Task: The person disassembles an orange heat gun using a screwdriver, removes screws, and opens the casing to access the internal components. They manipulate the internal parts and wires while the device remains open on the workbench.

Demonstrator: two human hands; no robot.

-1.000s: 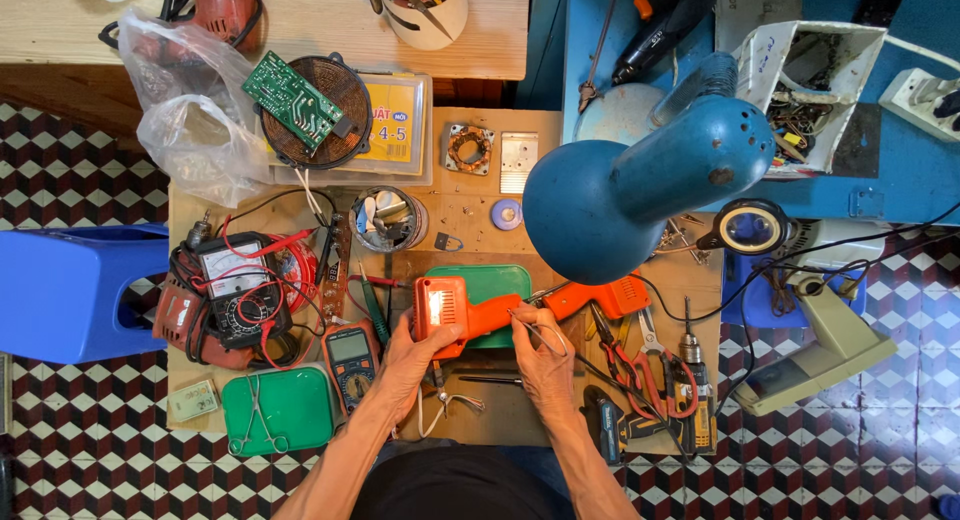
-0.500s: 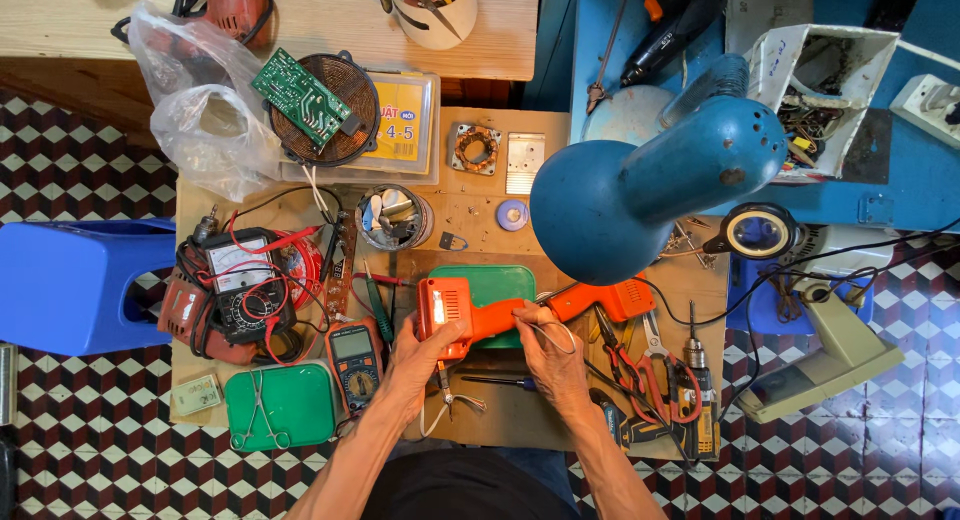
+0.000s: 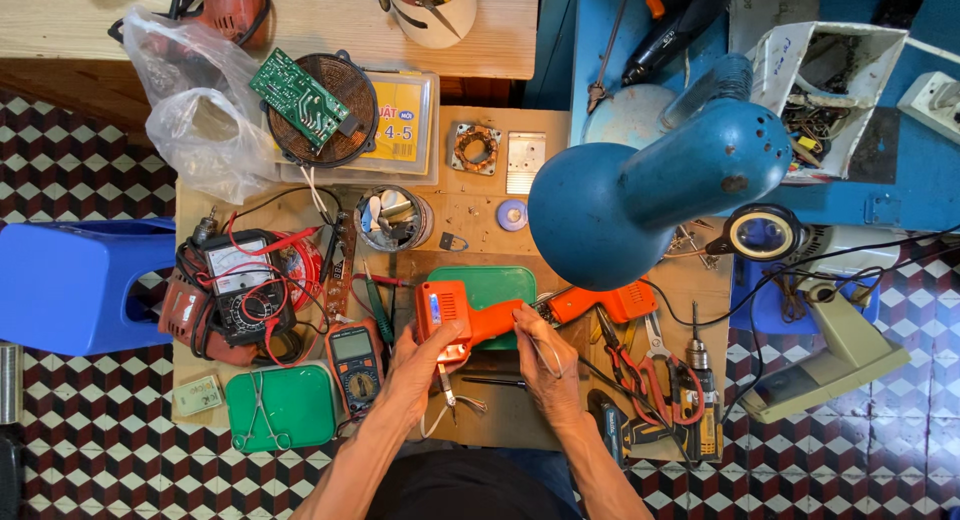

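My left hand (image 3: 418, 365) grips an orange pistol-shaped power-tool housing (image 3: 452, 317) from below, held over a green tray (image 3: 496, 283). My right hand (image 3: 545, 358) sits just right of it and pinches a thin metal tool (image 3: 541, 348) whose tip points at the housing's handle. A second orange housing piece (image 3: 600, 304) lies to the right, beside the right hand. Thin wires (image 3: 446, 408) hang below the housing.
A big blue desk lamp (image 3: 640, 185) hangs over the bench's right half. Multimeters (image 3: 355, 364), a second green tray with forceps (image 3: 279, 408), a tin of parts (image 3: 393, 218), a green circuit board (image 3: 299, 86), pliers (image 3: 629, 365) and a drill (image 3: 697, 410) crowd the bench; a blue stool (image 3: 75, 285) stands left.
The housing and both hands have stayed at the green tray; the right hand's tool tip has shifted only slightly along the handle. The view has drifted a little.
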